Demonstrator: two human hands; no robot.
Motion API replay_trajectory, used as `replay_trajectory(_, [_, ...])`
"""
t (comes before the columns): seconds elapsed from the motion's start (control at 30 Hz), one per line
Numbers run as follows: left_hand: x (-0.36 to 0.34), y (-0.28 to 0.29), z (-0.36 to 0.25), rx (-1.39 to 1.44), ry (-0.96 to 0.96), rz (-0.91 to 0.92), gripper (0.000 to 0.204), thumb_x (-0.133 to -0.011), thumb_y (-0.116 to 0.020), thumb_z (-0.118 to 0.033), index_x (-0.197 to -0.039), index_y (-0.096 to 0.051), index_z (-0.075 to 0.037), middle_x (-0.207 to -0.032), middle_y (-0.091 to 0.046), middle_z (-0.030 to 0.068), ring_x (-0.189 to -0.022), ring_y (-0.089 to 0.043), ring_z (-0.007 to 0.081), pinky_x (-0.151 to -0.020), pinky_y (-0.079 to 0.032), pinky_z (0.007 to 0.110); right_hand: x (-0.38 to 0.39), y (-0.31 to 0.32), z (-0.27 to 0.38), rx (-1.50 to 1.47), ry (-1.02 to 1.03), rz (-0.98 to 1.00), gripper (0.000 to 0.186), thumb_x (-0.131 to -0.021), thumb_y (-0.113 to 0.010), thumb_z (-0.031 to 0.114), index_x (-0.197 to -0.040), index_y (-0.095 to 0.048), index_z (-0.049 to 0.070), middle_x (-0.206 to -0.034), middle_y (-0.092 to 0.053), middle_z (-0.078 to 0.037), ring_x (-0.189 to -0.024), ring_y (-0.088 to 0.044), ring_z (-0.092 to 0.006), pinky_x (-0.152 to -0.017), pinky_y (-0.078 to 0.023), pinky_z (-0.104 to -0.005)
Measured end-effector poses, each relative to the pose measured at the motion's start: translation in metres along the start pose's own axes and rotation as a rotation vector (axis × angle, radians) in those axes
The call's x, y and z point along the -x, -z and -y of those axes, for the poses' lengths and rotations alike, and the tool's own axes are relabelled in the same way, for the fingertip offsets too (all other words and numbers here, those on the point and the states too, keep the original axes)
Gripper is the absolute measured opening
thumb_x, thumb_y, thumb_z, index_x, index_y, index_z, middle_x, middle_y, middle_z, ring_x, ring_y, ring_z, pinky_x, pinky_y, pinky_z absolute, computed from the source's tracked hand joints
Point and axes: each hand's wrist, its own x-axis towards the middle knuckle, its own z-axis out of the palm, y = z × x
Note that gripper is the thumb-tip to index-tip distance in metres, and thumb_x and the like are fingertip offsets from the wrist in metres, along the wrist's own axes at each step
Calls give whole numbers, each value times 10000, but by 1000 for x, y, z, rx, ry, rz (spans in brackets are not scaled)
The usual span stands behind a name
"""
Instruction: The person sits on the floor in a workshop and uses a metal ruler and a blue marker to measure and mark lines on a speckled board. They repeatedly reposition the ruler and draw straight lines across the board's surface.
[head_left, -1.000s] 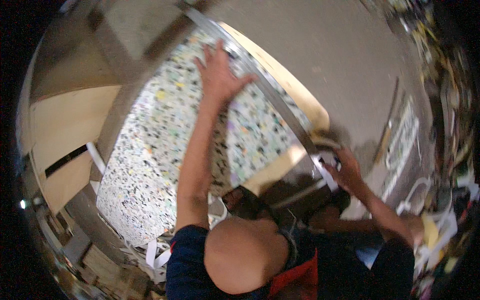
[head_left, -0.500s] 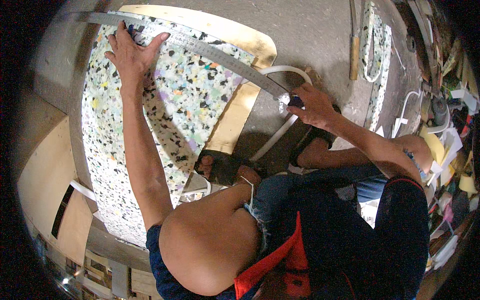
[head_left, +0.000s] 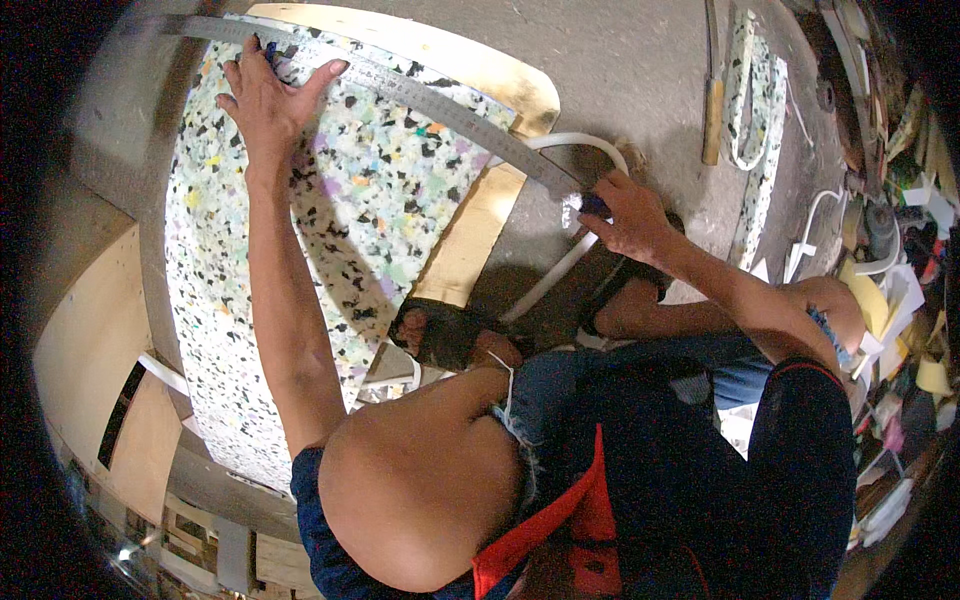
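head view: left hand (head_left: pixel 268 100) still pins ruler (head_left: pixel 420 100) on foam (head_left: pixel 330 230).

warm light – soft shadows – dark, warped rim

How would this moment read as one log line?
left hand: flat on metal ruler | right hand: gripping blue tool at ruler end | under ruler: speckled foam sheet
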Motion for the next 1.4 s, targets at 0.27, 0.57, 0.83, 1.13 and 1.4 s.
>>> replay_trajectory(0.27, [0,2,-1,5,5,5,1305,-638,-723,-827,-1518,-315,46,-1530,-392,299,-1469,-254,501,-1165,-125,688,-2,1,-1,-62,-25,28,370,-827,-763,286,-1055,-613,36,-1021,-582,-186,-929,-631,-415,-786,-534,-503])
replay_trajectory(0.57, [-3,2,-3,-28,58,45,1344,-615,-701,-850,-1527,-297,50,-1557,-372,267,-1496,-223,463,-1191,-93,661,-5,17,5,-103,0,-30,347,-833,-753,226,-1084,-616,29,-1042,-599,-202,-979,-613,-411,-812,-518,-488])
replay_trajectory(0.83, [-1,15,-10,52,101,96,1205,-667,-679,-827,-1427,-406,67,-1605,-303,219,-1509,-144,488,-1161,-89,715,-127,116,78,-470,307,-389,209,-962,-653,191,-947,-693,-14,-819,-679,-135,-720,-654,-225,-660,-528,-352])
replay_trajectory(1.13, [-2,21,-12,60,107,115,978,-648,-745,-765,-1154,-552,48,-1585,-334,223,-1495,-181,496,-1147,-108,730,-338,89,205,-1024,322,-346,296,-981,-651,152,-1247,-687,27,-962,-728,-68,-829,-654,-97,-716,-537,-249])
replay_trajectory(1.4, [0,18,-9,123,89,51,913,-635,-787,-710,-1105,-559,39,-1565,-367,217,-1483,-205,509,-1125,-129,747,-387,77,222,-833,367,-366,327,-968,-638,129,-1279,-674,34,-979,-756,-79,-870,-678,-114,-754,-538,-259])
